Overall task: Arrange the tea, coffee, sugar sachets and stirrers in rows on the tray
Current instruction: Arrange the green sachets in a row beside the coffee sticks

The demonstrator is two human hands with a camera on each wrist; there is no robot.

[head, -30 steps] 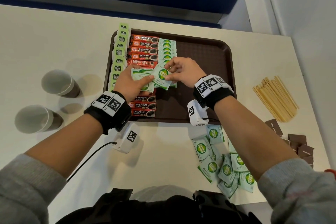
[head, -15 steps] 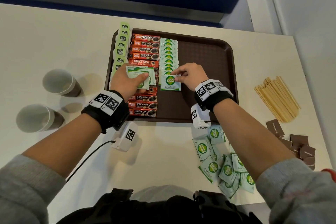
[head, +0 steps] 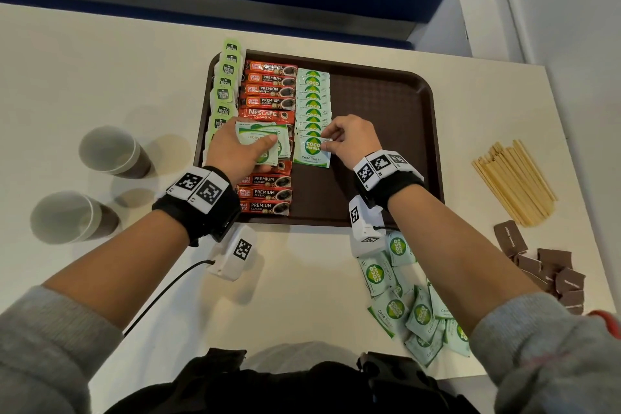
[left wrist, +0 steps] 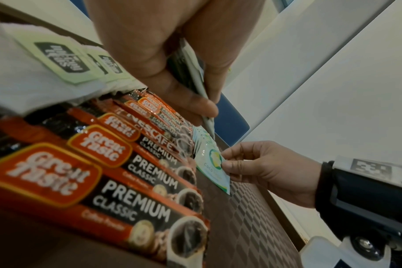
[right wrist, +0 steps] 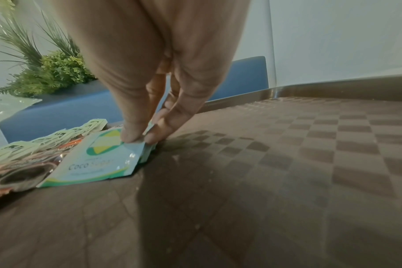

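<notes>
A brown tray holds three rows: green tea bags at its left edge, red coffee sachets, then overlapping green Coco Sugar sachets. My right hand pinches the right edge of the nearest sugar sachet, which lies flat at the row's near end. My left hand hovers over the coffee row and grips a small stack of sugar sachets between thumb and fingers.
Loose sugar sachets lie on the white table in front of the tray. Wooden stirrers and brown sugar sachets lie to the right. Two paper cups stand at the left.
My right hand took one sachet from the left hand's stack, laid it at the near end of the sugar row and slid it up against the row. The left hand stayed in place.
</notes>
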